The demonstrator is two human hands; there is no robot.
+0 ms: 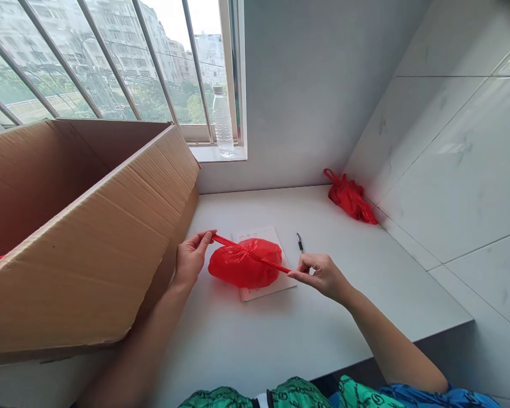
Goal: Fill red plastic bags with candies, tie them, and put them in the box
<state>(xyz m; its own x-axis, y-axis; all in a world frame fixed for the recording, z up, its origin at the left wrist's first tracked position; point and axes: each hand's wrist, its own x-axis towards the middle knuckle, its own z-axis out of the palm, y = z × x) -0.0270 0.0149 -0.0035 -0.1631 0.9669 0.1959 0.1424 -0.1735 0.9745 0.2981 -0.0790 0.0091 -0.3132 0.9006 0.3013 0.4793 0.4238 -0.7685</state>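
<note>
A full red plastic bag (242,269) sits in the middle of the white counter, its top gathered into what looks like a knot. My left hand (191,255) pinches one twisted handle end of it, up and to the left. The other handle end is pinched by my right hand (321,275), lower on the right. Both handles are stretched taut across the bag's top. Under the bag lies a white booklet (272,290), partly covered. A black pen (300,242) rests just beyond my right hand. What the bag contains is hidden.
A large open cardboard box (110,238) takes up the left side, with something red at its near edge. Another red plastic bag (351,198) lies in the back right corner by the tiled wall. A clear bottle (223,124) stands on the barred window's sill.
</note>
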